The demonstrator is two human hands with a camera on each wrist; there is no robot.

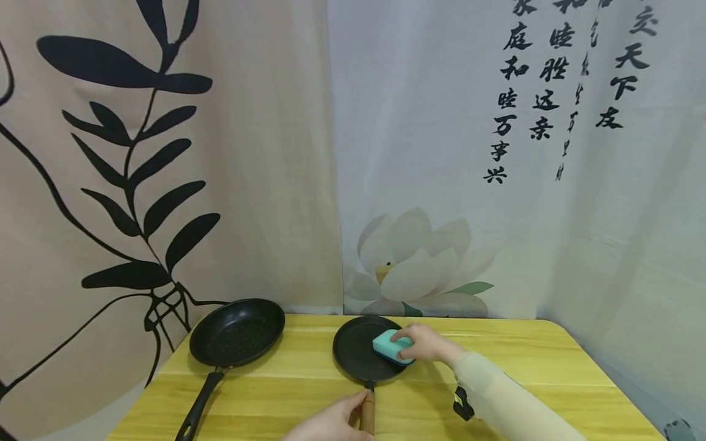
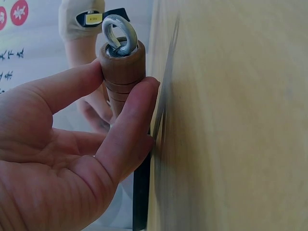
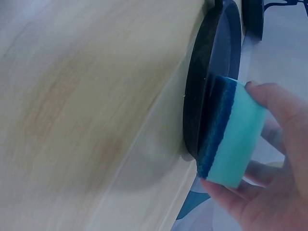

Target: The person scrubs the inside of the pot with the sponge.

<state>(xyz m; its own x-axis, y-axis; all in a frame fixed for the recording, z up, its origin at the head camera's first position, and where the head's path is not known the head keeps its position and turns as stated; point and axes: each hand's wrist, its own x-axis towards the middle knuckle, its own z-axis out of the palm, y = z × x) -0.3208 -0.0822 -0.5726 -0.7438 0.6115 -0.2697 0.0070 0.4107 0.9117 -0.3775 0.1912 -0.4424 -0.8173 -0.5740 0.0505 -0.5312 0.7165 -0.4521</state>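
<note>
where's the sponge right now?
In the head view, just right of centre: the right hand grips the sponge at the right edge of the smaller pan.

Home-like nook — leaf-print curtain (image 1: 265,153), lotus-print curtain (image 1: 441,141), wooden table (image 1: 298,367), large frying pan (image 1: 237,334)

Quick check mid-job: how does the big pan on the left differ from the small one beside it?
The large pan is wider and deeper; the small pan is flatter, with a low rim.
The large pan has a black handle, the small pan a brown wooden handle.
A sponge covers part of the small pan; the large pan's inside is uncovered.
Both are dark, round and face up.
</note>
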